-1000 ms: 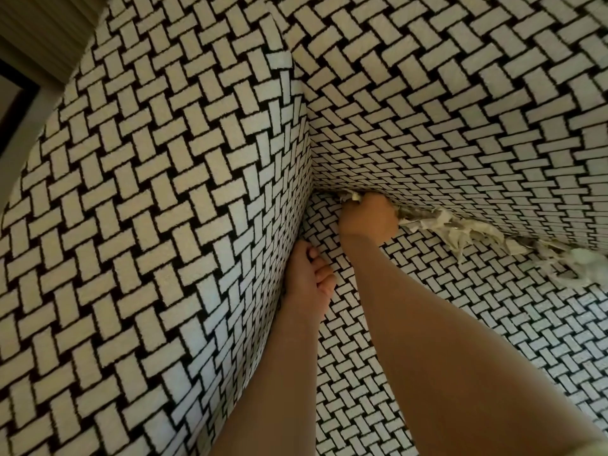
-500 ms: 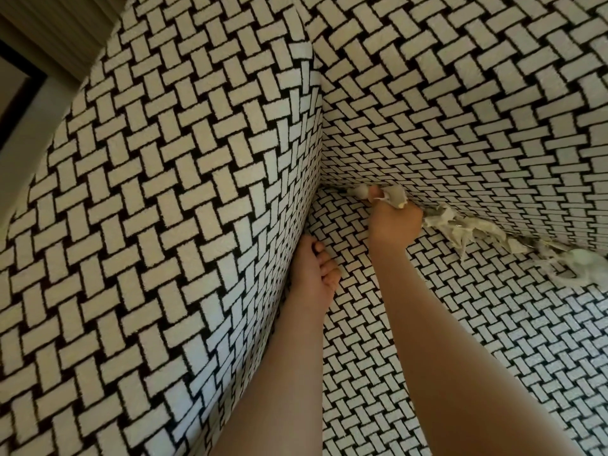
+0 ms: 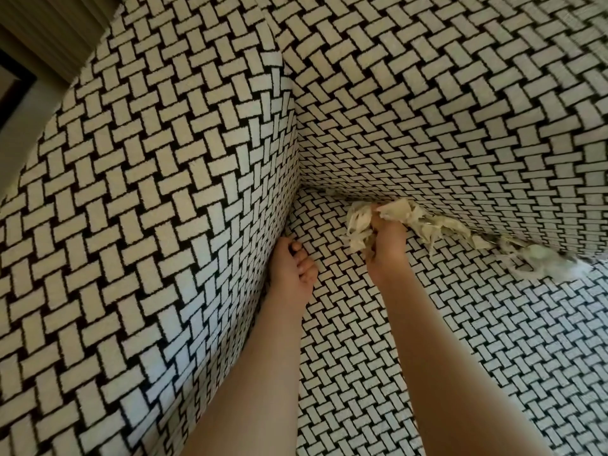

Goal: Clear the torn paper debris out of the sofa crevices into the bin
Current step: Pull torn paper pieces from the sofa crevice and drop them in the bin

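My right hand is closed around a bunch of torn paper scraps at the crevice between the seat and the sofa back. More torn paper lies wedged along that crevice to the right, ending in a pale clump. My left hand rests with curled fingers on the seat cushion, pressed against the sofa arm's inner side, and holds nothing. No bin is in view.
The sofa has a black-and-white basket-weave cover: arm at left, backrest above, seat cushion below right. A wall and a dark frame show at the top left.
My right hand has pulled out of the corner crevice and shifted right, lifting a growing bunch of paper scraps. The left hand has stayed in place.
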A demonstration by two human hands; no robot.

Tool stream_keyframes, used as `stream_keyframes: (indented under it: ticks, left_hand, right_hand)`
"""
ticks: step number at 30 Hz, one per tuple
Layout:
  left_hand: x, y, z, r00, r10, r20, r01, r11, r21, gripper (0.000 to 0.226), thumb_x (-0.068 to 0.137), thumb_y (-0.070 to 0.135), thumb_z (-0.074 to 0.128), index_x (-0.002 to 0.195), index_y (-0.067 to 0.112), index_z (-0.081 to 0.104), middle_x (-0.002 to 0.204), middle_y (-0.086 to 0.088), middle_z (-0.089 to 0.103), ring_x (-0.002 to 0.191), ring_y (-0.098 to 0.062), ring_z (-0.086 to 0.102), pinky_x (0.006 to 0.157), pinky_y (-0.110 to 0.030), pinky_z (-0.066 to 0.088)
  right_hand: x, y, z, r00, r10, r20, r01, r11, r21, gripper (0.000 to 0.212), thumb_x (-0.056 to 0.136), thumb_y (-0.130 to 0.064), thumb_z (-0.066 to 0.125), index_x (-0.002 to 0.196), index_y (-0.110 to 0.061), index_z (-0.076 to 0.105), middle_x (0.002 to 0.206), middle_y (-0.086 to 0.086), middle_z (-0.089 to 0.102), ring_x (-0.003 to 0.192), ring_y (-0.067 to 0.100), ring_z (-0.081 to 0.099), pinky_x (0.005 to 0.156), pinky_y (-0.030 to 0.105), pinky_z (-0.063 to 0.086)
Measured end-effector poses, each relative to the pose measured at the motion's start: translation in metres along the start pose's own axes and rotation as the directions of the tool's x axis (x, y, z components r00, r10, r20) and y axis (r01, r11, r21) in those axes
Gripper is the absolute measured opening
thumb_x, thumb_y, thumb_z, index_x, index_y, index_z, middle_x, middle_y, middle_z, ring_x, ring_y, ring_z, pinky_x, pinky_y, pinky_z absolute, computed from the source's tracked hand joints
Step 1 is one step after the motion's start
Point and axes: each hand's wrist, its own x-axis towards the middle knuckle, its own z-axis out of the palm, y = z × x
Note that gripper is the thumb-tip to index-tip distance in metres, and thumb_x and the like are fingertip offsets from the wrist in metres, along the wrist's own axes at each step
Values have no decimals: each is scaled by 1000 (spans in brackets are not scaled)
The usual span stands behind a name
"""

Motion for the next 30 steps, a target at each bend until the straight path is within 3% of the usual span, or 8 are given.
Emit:
stream_keyframes:
  ticks: [5,8,12,15,21,25,27,30]
  left_hand:
    - [-6,-6,-8,1000,-5,-27,5,1000,-9,36,94,24,37,58,19,35,33,9,26,25,-4,18,26,-12,13]
    - [-11,-10,-14,1000,-15,-26,15,1000,-3,38,95,26,37,58,18,35,32,7,27,24,-4,19,26,-12,14]
    - [-14,-12,-13,997,-1,-73,6,998,67,36,94,25,39,59,17,38,34,8,27,25,-5,20,27,-12,14]
    - [-13,-9,-3,997,1,-76,11,989,150,35,94,25,41,60,16,40,34,9,28,25,-4,20,27,-11,14]
    - [-12,-9,30,1000,18,-12,-15,973,229,32,93,24,42,63,16,40,34,9,29,25,-3,21,29,-13,13]
    - [-14,-17,41,999,-39,7,36,963,266,33,94,25,41,62,16,40,32,10,29,23,-4,22,28,-12,13]
    - [-15,-18,41,999,-45,0,43,961,272,33,94,24,42,62,16,40,32,10,29,23,-4,21,28,-12,13]
    - [-14,-14,38,999,-34,-13,36,962,269,32,93,22,43,62,16,39,32,9,28,23,-4,21,28,-12,13]
  right_hand:
    - [-15,0,-2,985,-165,-51,132,913,-386,29,96,-21,34,118,-11,51,96,4,60,79,15,57,66,27,48]
    - [-26,3,-10,924,-379,-45,262,717,-646,35,97,-22,32,127,-14,48,111,6,57,95,18,51,87,33,43]
    - [-35,-2,-21,878,-478,34,287,469,-835,41,100,-23,28,138,-13,39,118,14,56,92,21,47,78,30,35]
    - [-32,-4,-28,882,-468,62,237,326,-915,41,99,-25,27,137,-13,40,119,16,58,104,31,53,80,34,40]
    - [-20,-7,-32,864,-487,126,236,171,-957,31,92,-26,36,70,-11,52,62,4,53,63,24,51,52,25,34]
    - [-27,-5,-34,861,-479,168,246,105,-963,39,94,-32,35,62,-13,49,56,0,47,57,19,48,55,25,32]
    - [-25,-6,-34,848,-511,139,260,174,-950,43,96,-36,33,65,-13,51,59,3,53,60,23,54,52,25,34]
    - [-21,-9,-33,856,-506,101,209,161,-965,37,98,-37,30,109,-10,51,89,12,64,80,29,62,59,29,43]
